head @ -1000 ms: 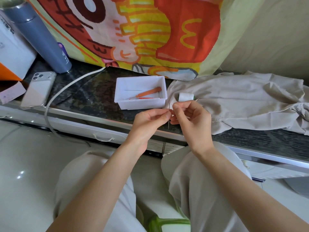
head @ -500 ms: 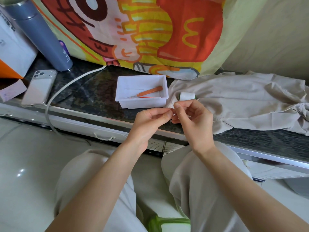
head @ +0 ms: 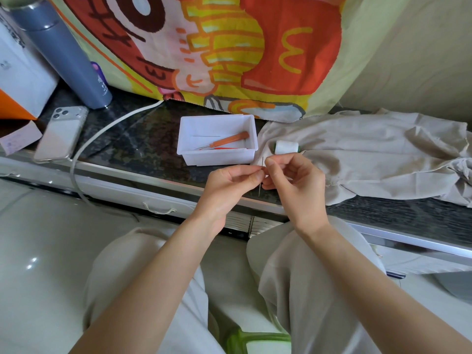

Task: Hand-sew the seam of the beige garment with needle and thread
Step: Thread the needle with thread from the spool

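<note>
The left hand (head: 229, 183) and right hand (head: 293, 178) meet fingertip to fingertip just in front of the white tray (head: 217, 159), pinching an upright needle (head: 261, 175) between them; any thread there is too fine to see. The tray sits on a dark speckled bench (head: 143, 139). Right of it lie a white spool (head: 286, 147) and the beige garment (head: 370, 152); left of it lie a phone (head: 61, 134) and grey flask (head: 61, 52), and a cartoon-printed cloth (head: 217, 47) hangs behind.

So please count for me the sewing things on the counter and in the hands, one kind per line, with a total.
Needles: 2, one in the hands, one in the tray
Thread spools: 1
Seam rippers: 1
Trays: 1
Garments: 1
Total: 6
A thin red item also lies in the tray; I cannot tell what it is.
</note>
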